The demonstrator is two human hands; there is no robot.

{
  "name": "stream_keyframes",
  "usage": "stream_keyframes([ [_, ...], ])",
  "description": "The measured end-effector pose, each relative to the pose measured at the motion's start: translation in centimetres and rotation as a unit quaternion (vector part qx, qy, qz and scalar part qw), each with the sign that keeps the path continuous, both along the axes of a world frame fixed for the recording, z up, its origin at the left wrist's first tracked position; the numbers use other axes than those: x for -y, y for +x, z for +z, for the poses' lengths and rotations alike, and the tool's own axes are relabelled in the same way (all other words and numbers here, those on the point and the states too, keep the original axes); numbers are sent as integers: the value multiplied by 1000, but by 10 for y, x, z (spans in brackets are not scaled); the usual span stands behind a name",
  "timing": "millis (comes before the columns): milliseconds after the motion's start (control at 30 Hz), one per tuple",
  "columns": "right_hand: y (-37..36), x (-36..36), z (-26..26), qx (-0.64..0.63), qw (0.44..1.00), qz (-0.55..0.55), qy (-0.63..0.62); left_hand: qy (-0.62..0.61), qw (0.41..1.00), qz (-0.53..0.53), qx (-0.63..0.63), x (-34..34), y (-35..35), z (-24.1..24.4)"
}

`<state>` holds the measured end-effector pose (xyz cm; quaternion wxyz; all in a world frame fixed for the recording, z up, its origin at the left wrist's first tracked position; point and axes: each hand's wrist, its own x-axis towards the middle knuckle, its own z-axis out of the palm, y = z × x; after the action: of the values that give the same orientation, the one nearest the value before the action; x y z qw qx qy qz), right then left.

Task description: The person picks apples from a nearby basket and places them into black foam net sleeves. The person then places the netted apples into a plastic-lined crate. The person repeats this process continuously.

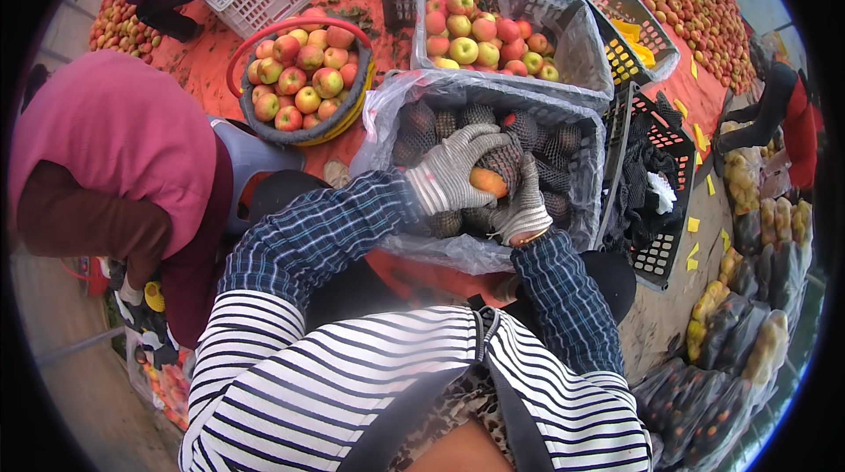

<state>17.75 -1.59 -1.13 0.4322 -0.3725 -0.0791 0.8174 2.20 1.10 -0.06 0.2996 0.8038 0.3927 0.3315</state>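
Observation:
Both my hands wear grey-and-white striped knit gloves and meet over a plastic-lined crate (370,142). Between them is an apple (488,182), partly covered by a dark foam net sleeve (503,162), its orange-red end bare. My left hand (459,165) grips it from the left and above. From the right, my right hand (526,198) presses its fingers along the net. Several apples in dark foam nets (521,125) lie in the crate around and beneath my hands. Part of the held apple is hidden by the gloves.
Behind stands a lined crate of bare apples (485,36). A round basket of apples (307,79) with a red handle is at left, beside a person in a pink hood (125,135). At right, a black crate (653,261) holds loose foam nets (634,175). Filled bags (706,399) line the right.

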Motion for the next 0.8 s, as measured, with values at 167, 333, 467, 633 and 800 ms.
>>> stream_keyframes([
  [167, 14, -12, -34, -20, 997, -68, 38, -18, 997, -57, 40, -6, -8, 3],
  [333, 41, -48, -57, 176, 972, -143, 58, -142, 918, 89, 358, -40, -59, 42],
  [467, 26, -38, -101, 278, 955, -39, 102, 326, 938, 98, -72, -63, -123, 43],
  [633, -22, -18, -121, 412, 885, 181, 120, -128, 900, 58, 413, -50, -122, 25],
  [800, -30, -10, -152, 460, 803, 303, 227, -140, 898, 30, 417, -52, -119, 19],
])
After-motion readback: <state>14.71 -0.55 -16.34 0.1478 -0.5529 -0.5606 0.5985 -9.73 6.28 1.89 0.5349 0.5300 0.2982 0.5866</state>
